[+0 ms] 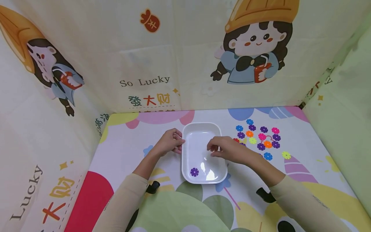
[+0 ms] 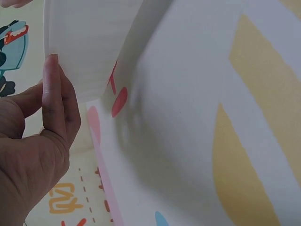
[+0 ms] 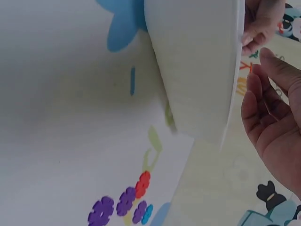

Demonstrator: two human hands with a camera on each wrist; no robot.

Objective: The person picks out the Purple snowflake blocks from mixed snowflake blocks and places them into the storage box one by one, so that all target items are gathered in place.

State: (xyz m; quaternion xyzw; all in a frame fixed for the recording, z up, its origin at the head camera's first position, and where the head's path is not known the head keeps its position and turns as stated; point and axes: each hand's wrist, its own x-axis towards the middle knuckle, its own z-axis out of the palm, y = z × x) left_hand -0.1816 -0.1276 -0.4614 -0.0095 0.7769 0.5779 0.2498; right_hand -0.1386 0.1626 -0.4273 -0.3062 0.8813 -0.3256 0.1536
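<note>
A white rectangular tray (image 1: 188, 167) lies lengthwise on the table, with one purple flower-shaped disc (image 1: 194, 172) at its lower left. My left hand (image 1: 171, 141) pinches the tray's left rim toward the far end; in the left wrist view its fingertips (image 2: 51, 63) are against the tray's side. Above the right half of the tray hovers my right hand (image 1: 227, 149), its fingers loosely bent. In the right wrist view, the right thumb (image 3: 273, 61) and index finger stand apart, with no disc plainly visible between them.
To the right of the tray lie many flower-shaped discs in several colours, including an orange disc (image 1: 268, 144), a blue disc (image 1: 268, 156) and a yellow disc (image 1: 286, 155). A printed cloth (image 1: 197, 64) rises as a wall behind the table and along both sides.
</note>
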